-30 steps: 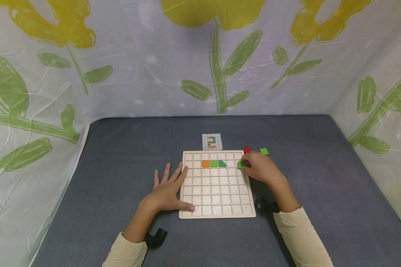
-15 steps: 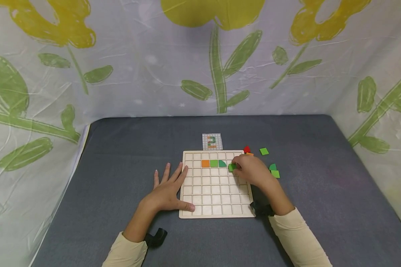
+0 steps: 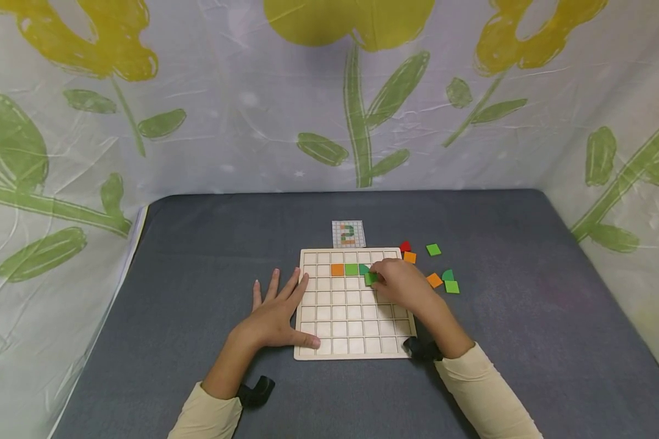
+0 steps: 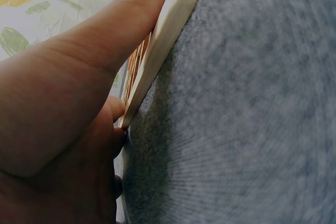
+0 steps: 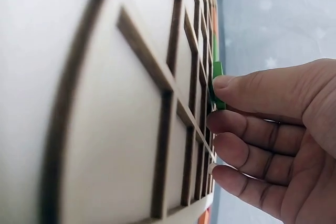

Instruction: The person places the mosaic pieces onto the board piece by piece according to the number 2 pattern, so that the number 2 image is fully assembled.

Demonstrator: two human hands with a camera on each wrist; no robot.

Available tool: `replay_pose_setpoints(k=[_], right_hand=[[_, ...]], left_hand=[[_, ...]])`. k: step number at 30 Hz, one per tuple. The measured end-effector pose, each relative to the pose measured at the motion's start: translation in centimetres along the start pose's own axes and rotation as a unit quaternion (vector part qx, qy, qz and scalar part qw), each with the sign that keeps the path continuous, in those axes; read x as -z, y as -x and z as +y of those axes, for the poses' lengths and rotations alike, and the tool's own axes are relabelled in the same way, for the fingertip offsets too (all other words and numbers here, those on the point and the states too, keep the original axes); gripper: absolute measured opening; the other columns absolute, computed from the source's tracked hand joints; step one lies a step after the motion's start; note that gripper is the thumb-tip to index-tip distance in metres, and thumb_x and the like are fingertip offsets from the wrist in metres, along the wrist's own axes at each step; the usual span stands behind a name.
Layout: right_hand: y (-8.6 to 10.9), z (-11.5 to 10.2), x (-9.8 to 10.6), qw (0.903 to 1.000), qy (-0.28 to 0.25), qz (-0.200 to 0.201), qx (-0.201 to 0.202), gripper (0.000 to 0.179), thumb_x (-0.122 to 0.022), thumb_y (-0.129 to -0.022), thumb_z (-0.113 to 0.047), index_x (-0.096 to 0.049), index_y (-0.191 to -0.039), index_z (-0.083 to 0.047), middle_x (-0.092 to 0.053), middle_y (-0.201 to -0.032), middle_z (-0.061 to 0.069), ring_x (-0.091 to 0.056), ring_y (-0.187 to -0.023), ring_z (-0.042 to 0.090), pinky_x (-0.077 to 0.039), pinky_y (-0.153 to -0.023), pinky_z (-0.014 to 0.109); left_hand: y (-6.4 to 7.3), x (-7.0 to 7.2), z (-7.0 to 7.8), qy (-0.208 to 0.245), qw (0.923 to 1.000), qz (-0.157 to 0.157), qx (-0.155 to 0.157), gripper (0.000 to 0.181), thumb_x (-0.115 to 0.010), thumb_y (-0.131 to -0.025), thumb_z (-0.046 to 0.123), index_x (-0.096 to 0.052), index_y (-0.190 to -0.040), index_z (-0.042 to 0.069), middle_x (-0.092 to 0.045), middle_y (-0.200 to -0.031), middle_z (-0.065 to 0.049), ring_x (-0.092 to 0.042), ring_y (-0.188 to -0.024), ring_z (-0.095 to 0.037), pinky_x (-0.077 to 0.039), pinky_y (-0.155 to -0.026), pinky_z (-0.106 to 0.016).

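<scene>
In the head view, a wooden grid board (image 3: 354, 313) lies on the table. My left hand (image 3: 269, 320) rests on its left edge, fingers spread, thumb on the lower left corner; the left wrist view shows the thumb along the board's side. My right hand (image 3: 405, 284) pinches a green square tile (image 3: 370, 279) between thumb and fingers over the upper part of the grid. In the right wrist view this green tile (image 5: 217, 71) is at the thumb tip. An orange square tile (image 3: 337, 269), a green square tile (image 3: 351, 269) and a partly covered dark green quarter-round tile (image 3: 363, 268) sit in one row.
A small pattern card (image 3: 348, 234) lies just behind the board. Right of the board are a red tile (image 3: 405, 246), orange tiles (image 3: 434, 280), green square tiles (image 3: 433, 249) and a dark green quarter-round tile (image 3: 447, 275). A printed flower curtain (image 3: 225, 122) stands behind the table.
My right hand has carried the green square tile leftward across the board, from its right edge to just below the quarter-round tile. Loose tiles at the right have come into view. My left hand stays put.
</scene>
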State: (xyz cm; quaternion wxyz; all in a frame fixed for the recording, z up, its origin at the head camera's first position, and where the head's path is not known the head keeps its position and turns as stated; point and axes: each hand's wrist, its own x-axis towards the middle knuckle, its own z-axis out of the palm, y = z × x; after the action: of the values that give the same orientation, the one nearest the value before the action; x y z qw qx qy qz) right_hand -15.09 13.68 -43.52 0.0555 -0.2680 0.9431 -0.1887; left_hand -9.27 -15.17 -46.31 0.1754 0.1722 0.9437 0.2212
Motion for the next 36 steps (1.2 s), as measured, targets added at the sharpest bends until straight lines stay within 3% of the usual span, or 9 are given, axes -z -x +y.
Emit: replay_pose_setpoints(k=[8,21,27,32,36], right_hand=[[-0.07,-0.28,-0.29,0.9999,0.004,0.009,0.005,0.017,-0.079,-0.085,-0.005,-0.075,-0.101,-0.004,-0.057,-0.073,-0.004,-0.048,-0.064,0.012,-0.039,-0.057,0.027],[0.04,-0.46,-0.55,0.9993,-0.002,0.017,0.033,0.008,-0.074,-0.085,0.001,-0.072,-0.09,-0.005,-0.057,-0.074,-0.002,-0.048,-0.067,0.013,-0.041,-0.058,0.028],[0.14,-0.61,-0.57,0.9988,0.007,0.025,0.041,0.014,-0.073,-0.085,0.002,-0.074,-0.098,-0.003,-0.066,-0.083,0.001,-0.054,-0.071,0.013,-0.047,-0.062,0.029],[0.36,-0.79,-0.5,0.9981,0.016,0.021,0.055,0.014,-0.07,-0.084,0.005,-0.073,-0.083,-0.009,-0.055,-0.072,-0.003,-0.045,-0.064,0.011,-0.035,-0.055,0.025],[0.6,-0.97,-0.1,0.9969,0.004,-0.012,0.078,0.022,-0.072,-0.087,-0.001,-0.065,-0.07,-0.014,-0.046,-0.068,-0.005,-0.039,-0.062,0.009,-0.03,-0.054,0.024]], left_hand=[[-0.05,-0.09,-0.1,0.0,1.0,0.002,-0.002,0.132,-0.079,-0.066,0.074,-0.01,-0.163,0.018,0.0,-0.168,-0.007,0.017,-0.148,-0.041,0.017,-0.106,-0.07],[-0.16,-0.2,-0.08,-0.002,1.0,0.004,0.0,0.133,-0.079,-0.065,0.074,-0.01,-0.163,0.017,-0.001,-0.168,-0.007,0.016,-0.149,-0.041,0.017,-0.106,-0.07],[-0.27,-0.23,-0.2,0.001,1.0,0.005,0.0,0.133,-0.079,-0.064,0.074,-0.01,-0.163,0.017,-0.001,-0.168,-0.008,0.017,-0.149,-0.041,0.018,-0.106,-0.069],[-0.25,-0.19,-0.15,0.004,1.0,0.003,0.0,0.133,-0.079,-0.065,0.074,-0.01,-0.163,0.017,0.0,-0.168,-0.007,0.017,-0.148,-0.041,0.018,-0.106,-0.069],[-0.17,-0.18,-0.18,0.003,1.0,0.001,0.0,0.133,-0.079,-0.066,0.074,-0.009,-0.163,0.018,0.001,-0.168,-0.007,0.017,-0.148,-0.041,0.018,-0.106,-0.069]])
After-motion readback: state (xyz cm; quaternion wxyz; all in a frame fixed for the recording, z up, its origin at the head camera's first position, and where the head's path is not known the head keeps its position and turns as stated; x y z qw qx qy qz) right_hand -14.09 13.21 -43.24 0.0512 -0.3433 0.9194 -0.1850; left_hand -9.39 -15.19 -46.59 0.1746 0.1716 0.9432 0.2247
